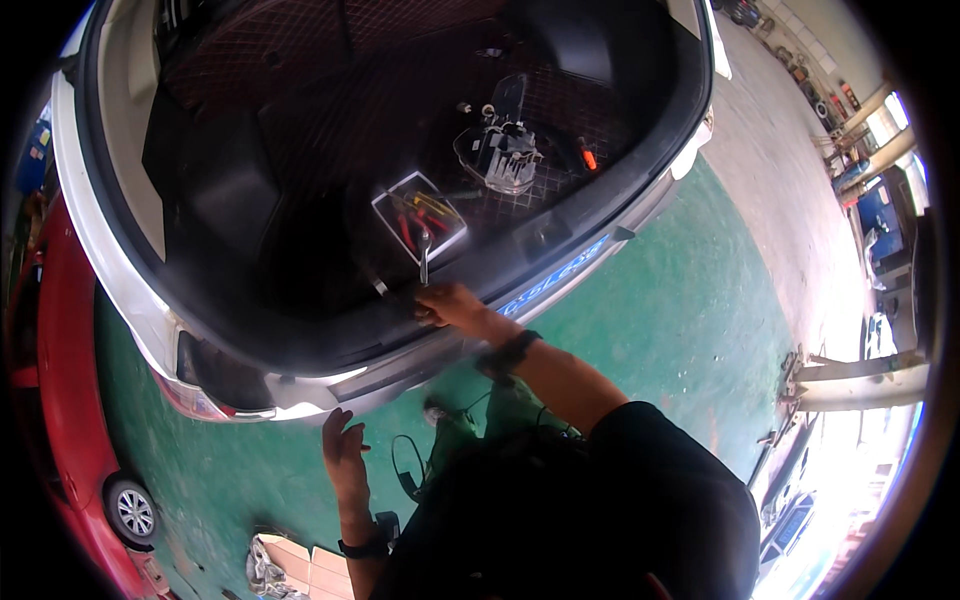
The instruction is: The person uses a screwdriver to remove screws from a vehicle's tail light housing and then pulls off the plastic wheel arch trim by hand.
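Observation:
My right hand (455, 308) reaches over the rear sill of a white car's open boot. Its fingers are closed at the lower end of a shiny metal ratchet wrench (424, 262), whose head lies over a shallow white-edged tray (457, 236). Inside that tray are pliers with red handles (406, 228) and a yellow-handled tool (425, 208). A second short metal piece (379, 286) lies left of the hand, blurred. My left hand (345, 450) hangs low outside the bumper, fingers apart, holding nothing.
A lamp unit with a clear housing (512, 165) rests on the quilted boot mat, small round parts (487, 112) behind it. An orange-handled tool (588, 155) lies to its right. The bumper (420, 372) crosses before me. A red car (75, 400) stands left; flattened cardboard (290, 565) is on the green floor.

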Demonstrator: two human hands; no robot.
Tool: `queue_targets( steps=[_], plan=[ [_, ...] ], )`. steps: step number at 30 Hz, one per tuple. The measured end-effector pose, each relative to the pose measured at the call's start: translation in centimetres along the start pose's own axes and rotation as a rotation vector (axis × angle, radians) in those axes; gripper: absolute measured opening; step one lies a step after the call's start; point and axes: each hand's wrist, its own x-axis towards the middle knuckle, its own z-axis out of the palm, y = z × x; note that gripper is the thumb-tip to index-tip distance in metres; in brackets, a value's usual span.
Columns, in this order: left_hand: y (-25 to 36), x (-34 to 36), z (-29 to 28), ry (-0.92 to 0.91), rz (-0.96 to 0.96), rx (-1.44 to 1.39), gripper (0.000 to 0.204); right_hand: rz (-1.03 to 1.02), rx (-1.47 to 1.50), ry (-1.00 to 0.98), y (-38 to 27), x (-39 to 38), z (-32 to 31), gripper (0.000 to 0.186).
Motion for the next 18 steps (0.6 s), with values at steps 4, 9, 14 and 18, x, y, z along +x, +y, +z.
queue_targets(
  steps=[4,9,14,18],
  plan=[
    [-0.2,0.6,2.2,0.019,-0.048,0.024,0.049,-0.449,-0.982,0.199,0.9,0.3,-16.1,0.012],
    [-0.3,1.2,6.9,0.065,-0.122,0.046,0.05,-0.559,-1.265,0.664,0.1,3.8,-35.3,0.024],
    [1.0,0.0,13.8,0.095,-0.18,-0.011,0.051,-0.108,-1.176,0.989,-3.0,9.5,-48.0,0.035],
    [4.9,-1.6,18.8,0.12,-0.145,0.153,0.049,-0.051,-1.48,0.877,-5.1,12.4,-53.3,0.036]
  ],
)
